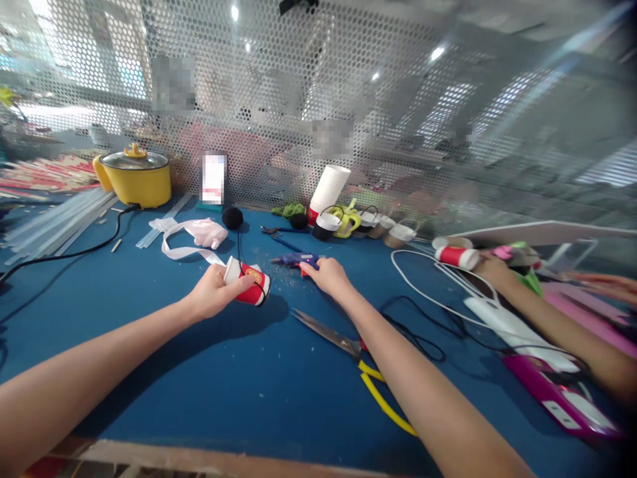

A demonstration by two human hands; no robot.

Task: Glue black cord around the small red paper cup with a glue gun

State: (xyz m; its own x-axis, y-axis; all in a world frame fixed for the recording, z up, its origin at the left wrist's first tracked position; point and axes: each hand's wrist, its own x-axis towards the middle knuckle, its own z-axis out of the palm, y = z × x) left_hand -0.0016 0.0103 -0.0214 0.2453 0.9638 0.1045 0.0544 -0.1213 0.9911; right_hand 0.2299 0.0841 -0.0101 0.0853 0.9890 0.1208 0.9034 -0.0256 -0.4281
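Observation:
A red and white paper cup (255,287) lies tipped on its side in my left hand (212,292), the fingers wrapped round it above the blue table. Black yarn runs over the cup and up to a black yarn ball (232,218) behind it. To the right, my right hand (328,273) is closed round the handle of a blue glue gun (296,259), whose nozzle points left toward the cup. Large scissors (328,332) with yellow handles lie partly under my right forearm. White ribbon (182,252) and a pink bundle (208,232) rest beyond my left hand.
A yellow electric pot (139,179) and clear sticks (54,222) stand at the back left. Pliers (286,230), stacked paper cups (328,189) and small cup pieces line the mesh panel. At right, another person's hand (492,272) holds a red cup near cords and a purple power strip (562,398).

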